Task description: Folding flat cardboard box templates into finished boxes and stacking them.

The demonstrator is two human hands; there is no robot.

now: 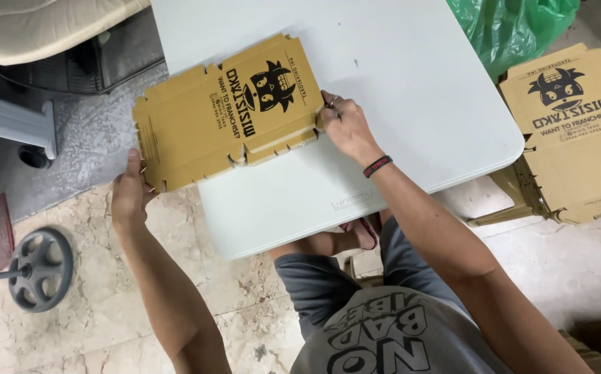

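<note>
While flat brown box blank (228, 111) lay half on white table (411, 83), overhanging its left edge, left hand (129, 197) gripped blank's left corner off table; right hand (345, 128) pinched blank's right edge over table. Stack of same blanks (577, 131) sat right of table, green bag (512, 24) beyond.

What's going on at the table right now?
A person holds a flat, unfolded brown cardboard box blank at both ends: left hand on the end hanging off the white table, right hand on the end lying on the table. A stack of similar flat blanks sits to the right, beside a green plastic bag.
</note>
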